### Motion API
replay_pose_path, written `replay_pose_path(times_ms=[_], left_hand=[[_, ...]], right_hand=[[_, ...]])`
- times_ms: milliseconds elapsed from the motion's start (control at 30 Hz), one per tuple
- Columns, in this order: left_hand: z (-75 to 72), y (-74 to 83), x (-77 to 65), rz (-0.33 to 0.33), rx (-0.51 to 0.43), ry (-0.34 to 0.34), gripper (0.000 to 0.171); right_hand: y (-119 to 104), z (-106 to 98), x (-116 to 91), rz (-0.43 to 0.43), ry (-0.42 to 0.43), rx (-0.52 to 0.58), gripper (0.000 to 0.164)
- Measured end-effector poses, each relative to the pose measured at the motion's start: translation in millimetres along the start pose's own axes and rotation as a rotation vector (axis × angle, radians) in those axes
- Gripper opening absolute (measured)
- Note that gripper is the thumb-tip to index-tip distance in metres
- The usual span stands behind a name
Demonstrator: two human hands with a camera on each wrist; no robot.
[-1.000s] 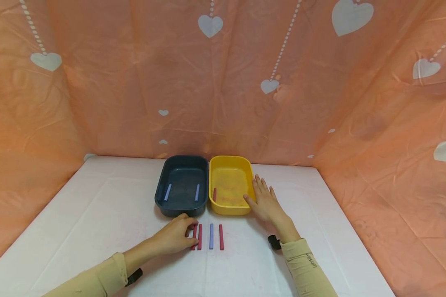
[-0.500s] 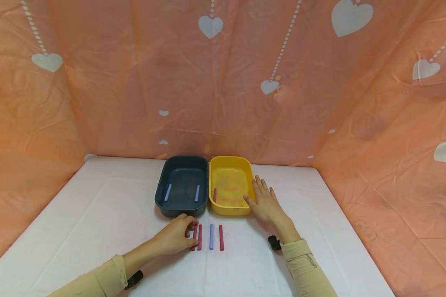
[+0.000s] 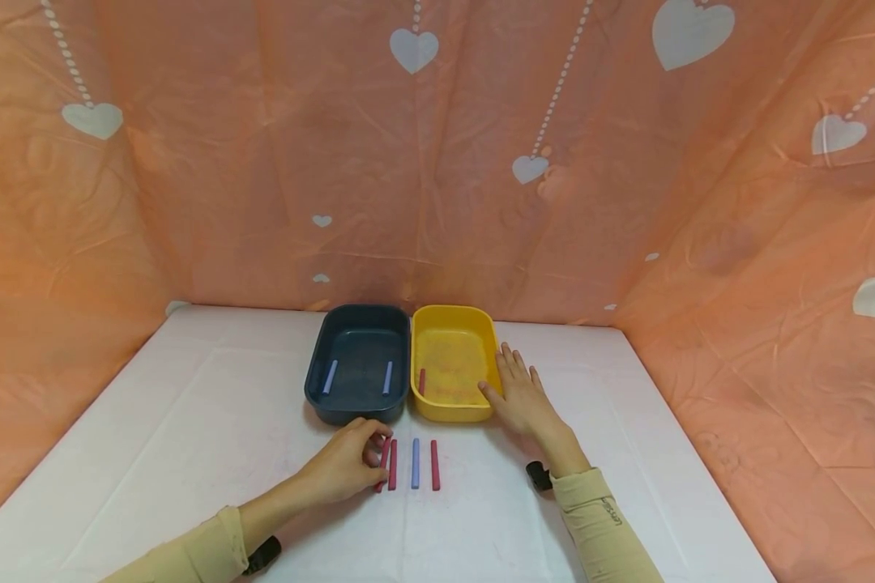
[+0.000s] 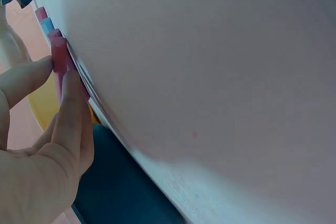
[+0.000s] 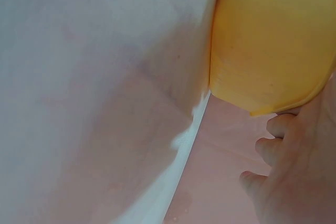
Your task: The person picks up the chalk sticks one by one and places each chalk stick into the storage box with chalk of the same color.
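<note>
My left hand (image 3: 344,461) pinches a red chalk stick (image 4: 59,53) between thumb and fingers, at the left end of a short row. It is slightly tilted. Beside it on the white table lie a second red chalk stick (image 3: 393,465), a blue chalk stick (image 3: 416,463) and another red chalk stick (image 3: 435,465). My right hand (image 3: 528,405) rests with straight fingers against the right side of the yellow tray (image 3: 454,413); the thumb touches its rim. In the right wrist view some of its fingertips are partly hidden by that tray.
A dark blue tray (image 3: 357,414) stands against the yellow one's left side, holding two blue chalk sticks (image 3: 330,377). One red chalk stick (image 3: 422,382) lies in the yellow tray. Orange cloth (image 3: 292,202) with white hearts hangs behind and beside the table (image 3: 189,405).
The red chalk stick in my left hand has tilted a little, its far end shifting right. My right hand stays at the yellow tray.
</note>
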State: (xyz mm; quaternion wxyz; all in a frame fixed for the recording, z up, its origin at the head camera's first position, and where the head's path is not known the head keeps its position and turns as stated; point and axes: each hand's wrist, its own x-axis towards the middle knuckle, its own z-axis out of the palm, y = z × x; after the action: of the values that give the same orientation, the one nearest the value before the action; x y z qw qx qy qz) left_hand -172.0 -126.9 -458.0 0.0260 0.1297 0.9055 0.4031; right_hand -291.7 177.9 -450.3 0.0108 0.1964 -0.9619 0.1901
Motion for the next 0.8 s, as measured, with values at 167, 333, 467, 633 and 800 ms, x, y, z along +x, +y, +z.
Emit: replay_pose_path(times_ms=[167, 333, 467, 633, 800], left_hand=[[0.7, -1.2, 0.5, 0.001, -0.045, -0.014, 0.046], [0.3, -1.8, 1.1, 0.021, -0.102, -0.031, 0.047], [0.1, -1.8, 2.1, 0.018, -0.129, -0.025, 0.048], [-1.7, -2.4, 3.3, 0.027, -0.175, -0.030, 0.048], [-7.3, 0.6, 6.4, 0.046, -0.266, -0.053, 0.048]], right_hand=[[0.0, -0.4, -0.3, 0.002, -0.001, 0.000, 0.079], [0.6, 0.1, -0.1, 0.001, 0.002, -0.001, 0.079], [0.6, 0.2, -0.3, 0.000, 0.003, -0.002, 0.079], [0.8, 0.8, 0.5, 0.004, -0.006, 0.001, 0.079], [0.7, 0.7, 0.8, 0.000, -0.001, -0.001, 0.079]])
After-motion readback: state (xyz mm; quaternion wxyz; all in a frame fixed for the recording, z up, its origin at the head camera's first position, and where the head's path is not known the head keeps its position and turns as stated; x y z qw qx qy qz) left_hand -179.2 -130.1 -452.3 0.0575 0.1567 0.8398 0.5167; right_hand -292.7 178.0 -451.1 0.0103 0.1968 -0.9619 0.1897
